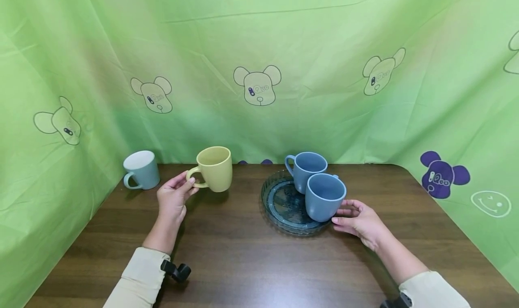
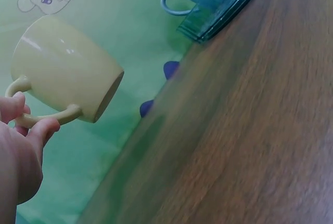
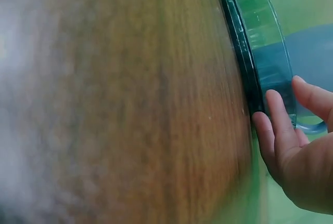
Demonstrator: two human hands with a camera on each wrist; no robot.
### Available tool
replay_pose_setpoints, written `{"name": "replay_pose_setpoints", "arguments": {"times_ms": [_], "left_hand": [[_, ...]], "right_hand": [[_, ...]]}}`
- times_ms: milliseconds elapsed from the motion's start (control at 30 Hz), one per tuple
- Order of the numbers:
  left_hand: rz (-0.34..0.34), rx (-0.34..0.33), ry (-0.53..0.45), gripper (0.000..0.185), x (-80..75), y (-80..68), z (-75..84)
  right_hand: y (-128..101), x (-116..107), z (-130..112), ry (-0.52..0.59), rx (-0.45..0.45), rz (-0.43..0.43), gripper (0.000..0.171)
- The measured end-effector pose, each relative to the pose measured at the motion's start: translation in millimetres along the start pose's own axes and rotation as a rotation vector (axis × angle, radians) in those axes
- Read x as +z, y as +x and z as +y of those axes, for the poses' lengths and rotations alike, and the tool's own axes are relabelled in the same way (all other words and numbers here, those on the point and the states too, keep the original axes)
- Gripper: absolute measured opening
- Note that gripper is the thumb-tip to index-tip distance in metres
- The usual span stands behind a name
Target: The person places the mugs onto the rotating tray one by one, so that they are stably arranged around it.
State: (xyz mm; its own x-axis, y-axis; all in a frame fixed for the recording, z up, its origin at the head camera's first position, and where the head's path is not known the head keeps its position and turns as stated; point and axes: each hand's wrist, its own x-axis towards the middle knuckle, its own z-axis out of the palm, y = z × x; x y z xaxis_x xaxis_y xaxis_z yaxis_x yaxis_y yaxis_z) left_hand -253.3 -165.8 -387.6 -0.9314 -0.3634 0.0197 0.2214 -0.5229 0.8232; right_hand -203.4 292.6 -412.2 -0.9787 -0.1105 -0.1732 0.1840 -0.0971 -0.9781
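- Left hand (image 1: pixel 172 197): gripped the handle of the yellow mug (image 1: pixel 216 168) between thumb and curled fingers; in the left wrist view the yellow mug (image 2: pixel 65 68) hung clear of the wooden table (image 2: pixel 250 130), its base tilted toward the tabletop
- Right hand (image 1: pixel 358 220): fingers lay nearly straight and relaxed beside the near blue mug (image 1: pixel 324 196), fingertips against the rim of the glass plate (image 1: pixel 279 204); the right wrist view showed the fingers (image 3: pixel 281 125) touching the plate's edge (image 3: pixel 247 73), grasping nothing
- Near blue mug: stood on the right front part of the glass plate, just beside the right hand, its handle toward that hand
- Far blue mug (image 1: pixel 305 169): stood on the same plate directly behind the near one, the two touching or nearly so, its handle turned left
- Grey-blue mug (image 1: pixel 142 169): white inside, stood upright on the table at the far left, well apart from the plate, handle toward the front left
- Surroundings: a green curtain (image 1: pixel 259 51) printed with bear heads enclosed the table on three sides; cream sleeves (image 1: pixel 139 281) covered both forearms
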Motion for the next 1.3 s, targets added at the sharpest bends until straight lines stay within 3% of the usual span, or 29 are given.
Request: {"name": "replay_pose_setpoints", "arguments": {"times_ms": [200,333,567,733,967,1300], "left_hand": [[-0.02,-0.007,-0.009,0.036,6.9,-1.4,-3.5],[-0.03,-0.013,-0.006,0.034,9.5,-2.2,-4.9],[-0.046,-0.027,0.006,0.032,13.0,-5.6,-4.7],[-0.063,-0.032,0.009,0.034,15.8,-7.9,-6.4],[-0.075,-0.031,0.023,0.034,22.4,-10.1,-10.0],[-0.108,-0.027,0.023,0.035,32.9,-11.6,-17.7]], "right_hand": [[-0.4,-4.0,-1.0,0.026,-0.006,-0.024,0.042],[1.2,-10.8,-2.7,0.044,-0.011,-0.058,0.041],[9.6,-23.5,-4.4,0.01,-0.028,-0.127,0.071],[13.9,-28.4,-4.7,0.048,-0.015,-0.179,0.079],[22.6,-37.7,-2.9,0.226,-0.022,-0.307,0.038],[28.2,-40.2,-4.0,0.229,-0.019,-0.393,0.04]]}}
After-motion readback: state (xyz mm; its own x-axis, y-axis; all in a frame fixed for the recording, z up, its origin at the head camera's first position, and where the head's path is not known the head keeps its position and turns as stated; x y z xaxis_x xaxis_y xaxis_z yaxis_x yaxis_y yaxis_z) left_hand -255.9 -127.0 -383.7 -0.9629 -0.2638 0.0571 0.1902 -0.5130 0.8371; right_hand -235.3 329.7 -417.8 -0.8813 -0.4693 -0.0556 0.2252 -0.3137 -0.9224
